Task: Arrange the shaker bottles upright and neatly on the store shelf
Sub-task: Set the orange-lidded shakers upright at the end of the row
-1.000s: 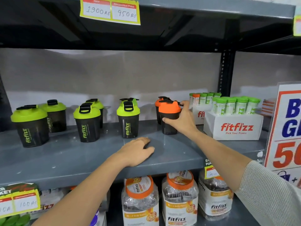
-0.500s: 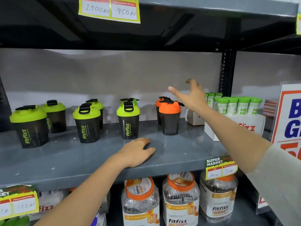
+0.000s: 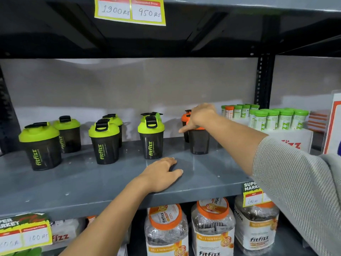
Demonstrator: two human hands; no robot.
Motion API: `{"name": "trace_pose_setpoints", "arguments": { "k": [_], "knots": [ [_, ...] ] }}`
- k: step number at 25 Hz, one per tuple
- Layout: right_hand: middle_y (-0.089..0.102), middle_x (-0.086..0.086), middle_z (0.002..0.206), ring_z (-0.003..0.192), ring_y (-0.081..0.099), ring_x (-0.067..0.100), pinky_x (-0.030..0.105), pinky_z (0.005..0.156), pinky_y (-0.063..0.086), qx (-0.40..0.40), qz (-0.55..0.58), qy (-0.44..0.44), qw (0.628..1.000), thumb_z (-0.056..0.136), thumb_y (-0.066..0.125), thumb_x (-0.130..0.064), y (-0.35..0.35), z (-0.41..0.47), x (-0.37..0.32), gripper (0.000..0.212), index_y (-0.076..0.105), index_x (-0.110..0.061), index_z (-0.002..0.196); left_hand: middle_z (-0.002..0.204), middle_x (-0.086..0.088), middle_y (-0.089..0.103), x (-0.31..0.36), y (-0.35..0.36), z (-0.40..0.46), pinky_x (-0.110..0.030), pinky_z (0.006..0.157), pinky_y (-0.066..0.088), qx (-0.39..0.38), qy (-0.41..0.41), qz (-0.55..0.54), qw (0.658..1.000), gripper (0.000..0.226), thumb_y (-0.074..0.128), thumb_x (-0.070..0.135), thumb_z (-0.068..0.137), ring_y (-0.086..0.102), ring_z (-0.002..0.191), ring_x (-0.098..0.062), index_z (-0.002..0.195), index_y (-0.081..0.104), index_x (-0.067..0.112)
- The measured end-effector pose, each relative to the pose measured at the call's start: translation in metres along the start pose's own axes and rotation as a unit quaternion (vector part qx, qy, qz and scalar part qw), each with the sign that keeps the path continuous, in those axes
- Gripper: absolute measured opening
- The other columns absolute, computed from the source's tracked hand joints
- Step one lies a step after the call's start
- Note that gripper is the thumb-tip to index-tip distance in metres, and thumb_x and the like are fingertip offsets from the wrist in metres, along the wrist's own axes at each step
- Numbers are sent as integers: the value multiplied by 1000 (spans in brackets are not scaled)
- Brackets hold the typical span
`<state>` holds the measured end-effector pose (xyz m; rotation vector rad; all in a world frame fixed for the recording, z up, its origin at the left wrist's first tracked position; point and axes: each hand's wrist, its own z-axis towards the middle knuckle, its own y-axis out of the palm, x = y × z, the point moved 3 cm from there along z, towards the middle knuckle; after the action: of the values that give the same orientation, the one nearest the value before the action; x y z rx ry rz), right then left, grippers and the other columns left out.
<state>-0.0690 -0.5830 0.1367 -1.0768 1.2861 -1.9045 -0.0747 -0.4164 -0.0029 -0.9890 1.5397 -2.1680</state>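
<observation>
Several black Fitfizz shaker bottles stand upright on the grey shelf [image 3: 92, 182]. Green-lidded ones stand in pairs, front and back: at the far left [image 3: 39, 145], left of centre [image 3: 104, 143] and at centre [image 3: 151, 139]. Right of them stands an orange-lidded shaker [image 3: 199, 143] with a second orange-lidded shaker [image 3: 185, 119] close behind it. My right hand [image 3: 201, 115] hangs over the front orange lid, fingers loosely bent and one pointing left, not wrapped around the bottle. Palm down, my left hand [image 3: 160, 174] lies on the shelf in front of the centre shaker, holding nothing.
A white Fitfizz box [image 3: 291, 139] of green-capped tubes [image 3: 276, 119] fills the shelf's right end, beside a black upright post [image 3: 263, 80] and a red-edged sign [image 3: 334, 122]. Orange-lidded jars [image 3: 166, 228] stand on the shelf below. Price tags hang on the shelf edges.
My right hand let go of the front orange-lidded shaker, lifted up and right with fingers spread, then came back down over its lid. The left hand stayed put.
</observation>
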Motion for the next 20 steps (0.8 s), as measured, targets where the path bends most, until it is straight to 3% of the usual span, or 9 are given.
{"name": "trace_pose_setpoints", "arguments": {
  "k": [2,4,7,9,15,20],
  "knots": [
    [57,2,101,98,56,26,31,80,48,4,17,-8,1000,73,62,-71,-1,0,5,71,61,-17,118,158,3,33,0,0,1,-28,117,23,1,1,0,1000,63,46,48,95,30,144,-14,149,37,18],
    [57,4,103,93,54,27,31,76,48,-7,39,-30,999,71,68,-60,-2,2,10,67,61,-15,119,157,3,33,0,0,1,-28,117,23,1,2,-2,1000,62,46,48,95,30,144,-14,149,37,19],
    [55,7,126,110,56,31,39,87,54,-44,87,-91,991,65,76,-50,-6,7,20,81,52,-16,134,157,4,33,0,0,0,-28,117,22,3,1,-12,1000,62,47,48,95,31,144,-14,149,38,19],
    [50,5,129,113,55,32,46,91,55,-53,107,-129,984,61,79,-41,-8,10,31,84,48,-17,136,157,4,34,0,0,1,-28,117,22,3,4,-7,1000,62,47,48,95,31,144,-14,149,38,18],
    [43,-3,127,114,51,26,46,91,52,-7,126,-218,968,50,74,-22,-10,8,46,86,51,-25,132,157,4,34,0,-1,-1,-28,115,23,3,7,-5,1000,62,46,48,95,31,143,-14,149,38,18],
    [47,2,128,116,48,25,33,86,44,24,77,-285,955,66,69,0,1,-1,50,77,45,-19,137,157,4,34,0,0,-1,-27,115,22,1,10,-7,1000,62,46,47,95,31,143,-14,149,37,18]
  ]
}}
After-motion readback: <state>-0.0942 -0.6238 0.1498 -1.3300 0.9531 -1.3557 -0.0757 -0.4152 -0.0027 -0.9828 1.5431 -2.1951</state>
